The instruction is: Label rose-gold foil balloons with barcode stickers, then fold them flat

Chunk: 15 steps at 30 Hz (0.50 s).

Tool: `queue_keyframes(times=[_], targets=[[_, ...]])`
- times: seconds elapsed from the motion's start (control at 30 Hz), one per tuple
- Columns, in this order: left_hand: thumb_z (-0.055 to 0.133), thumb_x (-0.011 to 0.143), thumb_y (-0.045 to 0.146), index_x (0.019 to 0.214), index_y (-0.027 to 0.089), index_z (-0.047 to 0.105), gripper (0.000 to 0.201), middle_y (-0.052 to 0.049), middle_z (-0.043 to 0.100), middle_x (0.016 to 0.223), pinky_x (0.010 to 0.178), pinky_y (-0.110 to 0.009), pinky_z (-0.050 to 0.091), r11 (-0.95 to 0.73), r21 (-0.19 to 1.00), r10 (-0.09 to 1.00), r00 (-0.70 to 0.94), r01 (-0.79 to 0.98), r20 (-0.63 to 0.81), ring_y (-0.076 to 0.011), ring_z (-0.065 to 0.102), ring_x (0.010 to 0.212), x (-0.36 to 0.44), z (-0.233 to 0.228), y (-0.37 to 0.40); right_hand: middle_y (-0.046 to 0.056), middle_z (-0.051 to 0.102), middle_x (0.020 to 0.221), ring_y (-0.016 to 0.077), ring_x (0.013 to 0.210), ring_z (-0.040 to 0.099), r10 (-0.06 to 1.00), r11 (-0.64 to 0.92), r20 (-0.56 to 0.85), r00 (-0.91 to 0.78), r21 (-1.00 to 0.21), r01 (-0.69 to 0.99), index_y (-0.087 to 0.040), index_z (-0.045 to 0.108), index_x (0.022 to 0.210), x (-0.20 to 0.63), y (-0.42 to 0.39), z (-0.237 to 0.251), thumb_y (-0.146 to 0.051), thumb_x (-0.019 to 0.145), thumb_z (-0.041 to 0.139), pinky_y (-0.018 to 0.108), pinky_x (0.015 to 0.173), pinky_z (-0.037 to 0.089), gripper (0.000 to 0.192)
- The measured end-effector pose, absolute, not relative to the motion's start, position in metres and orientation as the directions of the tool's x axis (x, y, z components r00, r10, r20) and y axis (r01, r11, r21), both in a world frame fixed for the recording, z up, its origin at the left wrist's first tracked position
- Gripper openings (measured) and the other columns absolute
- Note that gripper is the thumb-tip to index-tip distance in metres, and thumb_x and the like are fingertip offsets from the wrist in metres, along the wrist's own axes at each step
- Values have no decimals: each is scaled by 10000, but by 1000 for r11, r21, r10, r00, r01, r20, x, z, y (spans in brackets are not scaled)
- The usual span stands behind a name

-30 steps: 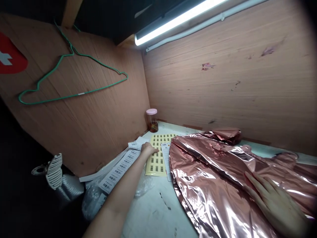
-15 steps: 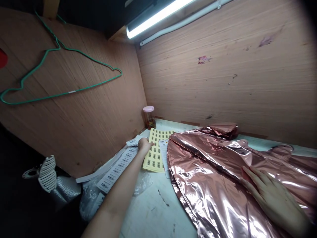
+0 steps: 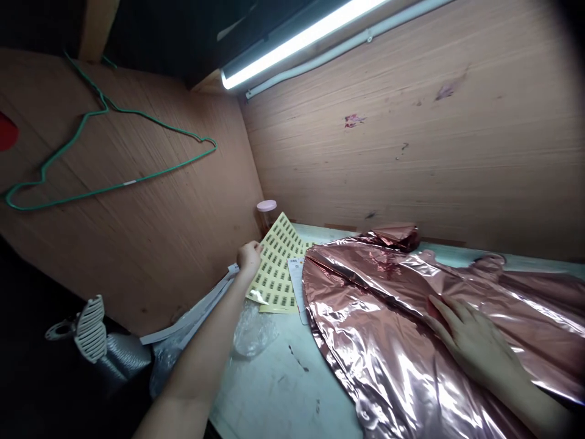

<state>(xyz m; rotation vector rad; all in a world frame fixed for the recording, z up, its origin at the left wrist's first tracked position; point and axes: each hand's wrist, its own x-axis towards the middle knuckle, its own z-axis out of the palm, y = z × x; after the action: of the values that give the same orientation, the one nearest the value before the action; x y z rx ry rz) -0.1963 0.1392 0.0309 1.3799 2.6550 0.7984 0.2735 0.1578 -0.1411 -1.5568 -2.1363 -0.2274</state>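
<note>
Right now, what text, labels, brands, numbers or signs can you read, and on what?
None legible.
Yellow label sheet, in the left hand: rows of dark printed blocks, too small to read.
White card: barcode and fine print, too small.
White paper by the left wrist: dark print, too small.
Red patch, cut off at the frame edge: no lettering visible.

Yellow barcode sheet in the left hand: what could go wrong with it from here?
The left hand grips the yellow barcode sheet by one edge, so it might bend or crease. The yellow sheet underneath could drag along with it. The top sheet's far corner appears close to the pink-lidded jar, so it may brush against that.
</note>
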Motion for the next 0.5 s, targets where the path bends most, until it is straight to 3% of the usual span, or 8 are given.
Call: queue_keyframes(times=[0.1, 0.17, 0.23, 0.3, 0.33, 0.4, 0.43, 0.5], targets=[[632, 890, 363, 845, 179, 699, 201, -31, 692, 806, 676, -270, 420, 324, 431, 805, -485, 842, 343, -169, 608, 751, -184, 89, 107, 292, 504, 1399, 465, 1288, 450, 761, 446, 534, -367, -21, 895, -66, 544, 1358, 254, 144, -112, -476, 951, 303, 614, 1063, 324, 626], [686, 840, 380, 784, 196, 706, 193, -8, 681, 744, 638, -257, 375, 188, 382, 844, -347, 905, 408, -157, 584, 709, -170, 129, 76, 271, 402, 1489, 441, 1397, 324, 625, 551, 656, -423, 13, 834, -80, 416, 1448, 233, 119, -73, -458, 966, 335, 620, 1113, 269, 618], [717, 806, 381, 705, 201, 709, 206, 2, 653, 662, 622, -260, 346, -74, 217, 904, -26, 973, 427, -144, 554, 640, -151, 161, 40, 215, 291, 1568, 390, 1456, 236, 519, 618, 750, -410, 2, 786, -135, 206, 1545, 211, 77, -23, -448, 959, 436, 605, 1138, 264, 703], [720, 802, 392, 650, 206, 701, 241, 6, 629, 613, 606, -262, 330, -417, 60, 856, 370, 907, 360, -129, 524, 573, -125, 182, 4, 216, 258, 1578, 394, 1465, 213, 410, 679, 830, -378, -1, 735, -140, 132, 1561, 193, 26, 27, -484, 895, 581, 596, 1141, 282, 875], [713, 811, 402, 642, 209, 696, 258, 7, 617, 601, 602, -260, 335, -555, 25, 792, 519, 831, 323, -120, 507, 544, -109, 190, -12, 227, 293, 1559, 412, 1453, 233, 391, 699, 838, -382, 0, 715, -135, 163, 1554, 188, -1, 50, -496, 867, 623, 618, 1136, 277, 903], [679, 847, 434, 619, 212, 679, 318, 14, 573, 564, 609, -255, 371, -740, 9, 646, 707, 673, 289, -107, 472, 497, -74, 198, -39, 183, 563, 1359, 378, 1294, 491, 412, 752, 792, -451, -16, 659, -175, 392, 1463, 185, -48, 81, -396, 895, 619, 574, 1042, 424, 650], [653, 870, 437, 618, 212, 675, 339, 15, 559, 558, 630, -260, 400, -800, 18, 578, 760, 600, 297, -108, 481, 496, -56, 200, -50, 137, 675, 1178, 318, 1111, 630, 465, 776, 747, -474, -87, 624, -199, 517, 1364, 190, -69, 89, -325, 924, 586, 482, 925, 526, 463], [625, 897, 423, 676, 225, 696, 305, 9, 593, 616, 731, -292, 461, -868, 48, 473, 793, 494, 384, -137, 577, 596, -26, 198, -67, 47, 732, 860, 189, 727, 692, 665, 725, 608, -434, -386, 571, -228, 671, 1129, 213, -105, 87, -253, 954, 533, 284, 638, 563, 225]])
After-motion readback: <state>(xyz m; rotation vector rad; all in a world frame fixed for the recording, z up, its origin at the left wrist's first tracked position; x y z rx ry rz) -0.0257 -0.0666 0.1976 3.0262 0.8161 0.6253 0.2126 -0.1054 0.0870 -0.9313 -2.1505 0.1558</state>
